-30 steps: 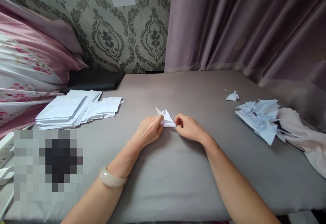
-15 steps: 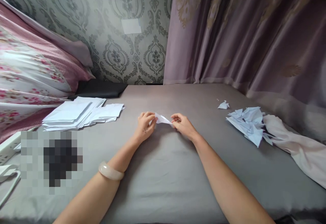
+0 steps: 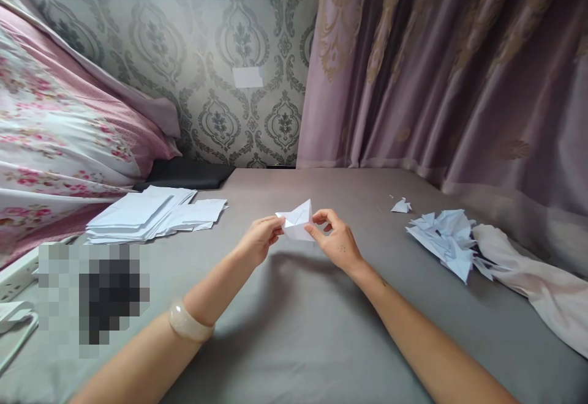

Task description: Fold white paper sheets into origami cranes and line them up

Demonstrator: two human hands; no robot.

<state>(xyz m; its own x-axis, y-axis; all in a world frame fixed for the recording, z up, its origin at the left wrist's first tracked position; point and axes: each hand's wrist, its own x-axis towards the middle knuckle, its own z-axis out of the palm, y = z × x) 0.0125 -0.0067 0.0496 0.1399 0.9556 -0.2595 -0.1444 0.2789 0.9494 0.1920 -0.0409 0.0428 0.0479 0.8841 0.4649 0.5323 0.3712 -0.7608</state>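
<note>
A small folded white sheet of paper [image 3: 298,223], with one pointed flap standing up, is held above the grey surface between both hands. My left hand [image 3: 263,236] pinches its left edge, thumb on top. On the opposite side my right hand [image 3: 337,239] grips the paper's right edge between thumb and fingers. Off to the left lies a stack of white paper squares [image 3: 131,211]. Over on the right is a pile of folded paper pieces [image 3: 445,239], with a single folded paper piece [image 3: 401,206] behind it.
A grey sheet [image 3: 275,355] covers the flat surface. Along the left edge are a white power strip [image 3: 21,272] and a floral cloth [image 3: 55,153]. A black flat item [image 3: 188,174] lies at the back; a pale cloth [image 3: 528,266] lies far right, below a mauve curtain [image 3: 390,73].
The folded paper has been lifted and turned, so its pointed flap now stands up and more of its face shows. Both hands have shifted grip, and the camera view has tilted up slightly.
</note>
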